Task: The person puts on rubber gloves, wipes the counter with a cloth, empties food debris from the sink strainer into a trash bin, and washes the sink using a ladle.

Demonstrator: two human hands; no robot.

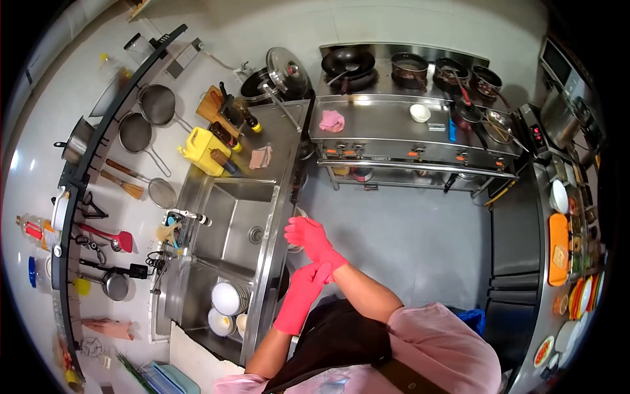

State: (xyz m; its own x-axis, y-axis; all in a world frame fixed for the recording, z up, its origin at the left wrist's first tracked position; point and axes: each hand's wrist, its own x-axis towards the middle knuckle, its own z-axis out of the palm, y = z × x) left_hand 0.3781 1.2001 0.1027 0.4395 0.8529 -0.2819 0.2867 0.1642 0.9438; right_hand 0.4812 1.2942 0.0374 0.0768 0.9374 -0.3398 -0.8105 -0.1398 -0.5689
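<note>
The right glove (pixel 317 245), pink-red and worn on the right hand (pixel 305 235), lies at the grip itself: the left hand (pixel 317 273) is closed on its cuff, fingers and thumb gathered at the wrist. The right hand is open, its fingers extended and lying close together. I see the right forearm enter from below and to the right of the grip, bare above the cuff, rising obliquely; the left forearm climbs more steeply from below and to the left, in a matching left glove (pixel 293 305), so that the two limbs meet at the wrist. The long axis of the right glove runs obliquely, cuff at the grip, fingertips directed away from the body and leftward, toward the sink (pixel 237 226). Below the grip I note a dark apron (pixel 338 338) over pink clothing. Left of the grip and nearer the body, stacked white bowls (pixel 228 299) stand in the sink's near basin; farther off on that side, past the far basin, a yellow jug (pixel 206 150) stands on the counter. Well beyond the grip, the steel stove (pixel 384 118) bears a pink cloth (pixel 332 121) and a white bowl (pixel 420 113). Far to the right, an orange tray (pixel 558 246) rests on a side counter.
</note>
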